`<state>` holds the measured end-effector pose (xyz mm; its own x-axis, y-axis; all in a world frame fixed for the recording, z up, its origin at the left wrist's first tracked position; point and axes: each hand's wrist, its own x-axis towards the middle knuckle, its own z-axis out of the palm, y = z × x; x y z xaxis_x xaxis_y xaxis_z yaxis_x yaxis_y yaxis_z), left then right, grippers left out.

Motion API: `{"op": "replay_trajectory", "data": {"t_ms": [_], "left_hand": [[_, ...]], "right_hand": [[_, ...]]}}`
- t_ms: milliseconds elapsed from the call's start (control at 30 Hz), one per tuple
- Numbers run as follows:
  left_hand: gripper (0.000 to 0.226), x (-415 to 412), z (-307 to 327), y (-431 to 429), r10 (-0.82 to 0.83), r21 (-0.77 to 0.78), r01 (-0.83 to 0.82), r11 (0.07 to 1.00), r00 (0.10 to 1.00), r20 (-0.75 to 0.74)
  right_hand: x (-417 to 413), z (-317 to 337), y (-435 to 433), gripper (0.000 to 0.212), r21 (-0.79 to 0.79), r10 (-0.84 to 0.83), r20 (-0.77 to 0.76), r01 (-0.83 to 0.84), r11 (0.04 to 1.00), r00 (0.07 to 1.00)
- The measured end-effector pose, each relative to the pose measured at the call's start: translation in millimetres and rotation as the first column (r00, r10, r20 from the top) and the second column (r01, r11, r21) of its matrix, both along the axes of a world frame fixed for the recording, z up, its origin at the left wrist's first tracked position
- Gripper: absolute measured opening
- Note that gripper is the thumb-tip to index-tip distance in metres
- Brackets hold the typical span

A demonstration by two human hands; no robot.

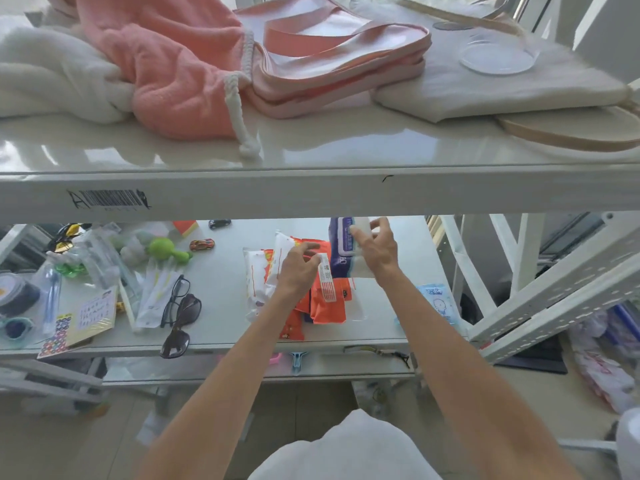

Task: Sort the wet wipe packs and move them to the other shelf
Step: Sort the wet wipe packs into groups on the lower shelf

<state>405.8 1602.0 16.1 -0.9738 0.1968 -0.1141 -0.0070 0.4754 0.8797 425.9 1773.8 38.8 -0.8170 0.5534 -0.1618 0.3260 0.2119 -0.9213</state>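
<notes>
On the middle shelf lies a pile of wet wipe packs. Orange packs are heaped in the centre, with white-and-orange packs at their left. My left hand rests on the pile, fingers closed around a white-and-orange pack with a printed label. My right hand grips a purple-and-white pack held upright at the back right of the pile. A small light-blue pack lies flat near the shelf's right edge.
The upper shelf holds a pink towel, a pink bag and a cream bag. Left of the wipes lie glasses, sunglasses, toy cars, a green toy and stationery. A metal frame leans at right.
</notes>
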Motion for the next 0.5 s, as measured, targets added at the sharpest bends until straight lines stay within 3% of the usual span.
{"op": "replay_trajectory", "data": {"t_ms": [100, 167, 300, 400, 500], "left_hand": [[0.026, -4, -14, -12, 0.105, -0.158, -0.116, 0.981, 0.992, -0.073], [0.024, -6, -24, -22, 0.17, -0.234, -0.195, 0.952, 0.978, -0.124], [0.046, -6, -37, -25, 0.127, -0.333, -0.134, 0.934, 0.991, -0.041], [0.065, -3, -43, -20, 0.044, -0.376, -0.034, 0.926, 0.999, 0.017], [0.057, -5, -48, -18, 0.049, -0.4, -0.055, 0.915, 0.999, -0.024]], "right_hand": [[22, -31, 41, 0.037, 0.045, -0.166, 0.092, 0.162, 0.986, 0.982], [40, -59, 52, 0.037, 0.052, -0.187, 0.189, 0.18, 0.982, 0.964], [59, -102, 42, 0.037, 0.115, -0.103, 0.3, 0.071, 0.991, 0.948], [49, -99, 33, 0.044, 0.295, -0.08, 0.329, -0.022, 0.955, 0.941], [40, -90, 28, 0.046, 0.47, -0.113, 0.334, -0.061, 0.881, 0.936]]}}
